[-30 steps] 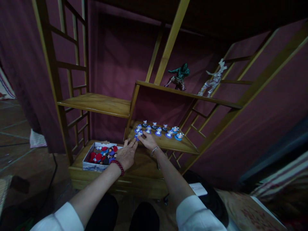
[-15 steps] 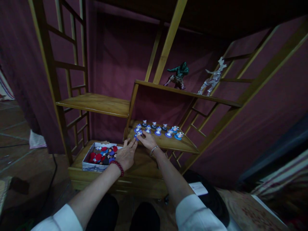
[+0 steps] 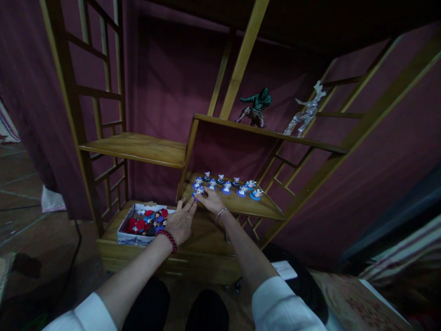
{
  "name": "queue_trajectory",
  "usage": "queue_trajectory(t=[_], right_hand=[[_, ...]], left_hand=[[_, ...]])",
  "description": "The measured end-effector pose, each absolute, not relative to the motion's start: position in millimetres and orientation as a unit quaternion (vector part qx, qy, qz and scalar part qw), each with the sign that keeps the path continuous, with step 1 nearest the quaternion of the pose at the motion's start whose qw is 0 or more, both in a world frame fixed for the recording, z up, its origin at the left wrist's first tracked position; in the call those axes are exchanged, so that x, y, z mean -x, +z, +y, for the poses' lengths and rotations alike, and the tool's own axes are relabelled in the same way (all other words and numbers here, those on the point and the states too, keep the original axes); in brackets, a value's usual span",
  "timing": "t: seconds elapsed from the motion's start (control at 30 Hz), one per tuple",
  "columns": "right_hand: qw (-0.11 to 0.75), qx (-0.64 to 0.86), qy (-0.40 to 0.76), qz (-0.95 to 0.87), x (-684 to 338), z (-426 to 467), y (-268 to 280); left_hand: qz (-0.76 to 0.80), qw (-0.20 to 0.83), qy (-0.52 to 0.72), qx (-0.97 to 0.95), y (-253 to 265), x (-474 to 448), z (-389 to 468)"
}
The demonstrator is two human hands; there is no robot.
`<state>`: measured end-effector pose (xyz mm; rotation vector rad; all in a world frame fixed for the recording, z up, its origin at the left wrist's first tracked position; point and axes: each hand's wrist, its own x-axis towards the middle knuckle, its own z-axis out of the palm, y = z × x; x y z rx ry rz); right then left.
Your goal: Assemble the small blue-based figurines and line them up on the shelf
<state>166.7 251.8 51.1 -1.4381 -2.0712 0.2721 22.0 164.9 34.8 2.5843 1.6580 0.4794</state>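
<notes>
My right hand (image 3: pixel 211 201) is at the front left corner of the low shelf (image 3: pixel 234 201), its fingers closed on a small purple-and-white figurine (image 3: pixel 198 191) with a round base. My left hand (image 3: pixel 181 223) rests palm down just left of it, its fingers stretched towards the shelf edge and the tips close to that figurine; whether they touch it I cannot tell. Behind and to the right, several more figurines stand in rows: purple-and-white ones (image 3: pixel 226 187), dark-based ones (image 3: pixel 221 179) at the back, and blue-based ones (image 3: pixel 256 195) on the right.
An open box (image 3: pixel 136 240) of mixed red, blue and black figurines sits left of my left hand on the lower wooden surface. Above are a bare-topped side shelf (image 3: pixel 138 148), a dark green hooded statue (image 3: pixel 257 108) and a clear deer figure (image 3: pixel 305 112). Wooden posts frame the unit.
</notes>
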Motion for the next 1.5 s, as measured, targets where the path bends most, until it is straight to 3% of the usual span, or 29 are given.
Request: queue_trajectory(t=[1.5], right_hand=[[0.339, 0.544, 0.06, -0.765, -166.0, 245.8, 46.6]], left_hand=[[0.53, 0.025, 0.144, -0.836, 33.9, -21.0, 165.1]])
